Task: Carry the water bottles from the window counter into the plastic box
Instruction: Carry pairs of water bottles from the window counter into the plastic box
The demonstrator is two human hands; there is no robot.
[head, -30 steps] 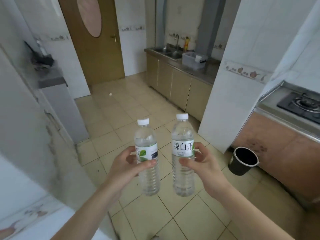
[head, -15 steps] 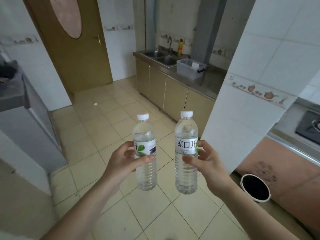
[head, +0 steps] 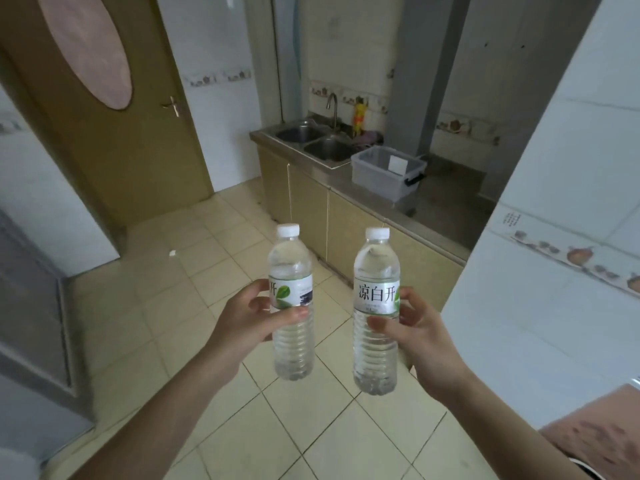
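Note:
I hold two clear water bottles with white caps upright in front of me, above the tiled floor. My left hand [head: 247, 315] grips the left bottle [head: 291, 268] around its label. My right hand [head: 414, 332] grips the right bottle [head: 375, 268], whose label shows Chinese characters. Ahead on the steel counter stands the open translucent plastic box [head: 377, 178] with a black handle clip and a white paper inside. The box lies well beyond the bottles, up and to the right.
A double steel sink [head: 313, 140] with a tap sits left of the box. Beige cabinets [head: 311, 209] run under the counter. A white tiled wall corner [head: 540, 271] juts in at right. A brown door [head: 114, 109] stands at back left.
The view has moved forward and turned right; the counter, sink and box are nearer and larger. The black bin at lower right has left the view. Both hands still hold their bottles.

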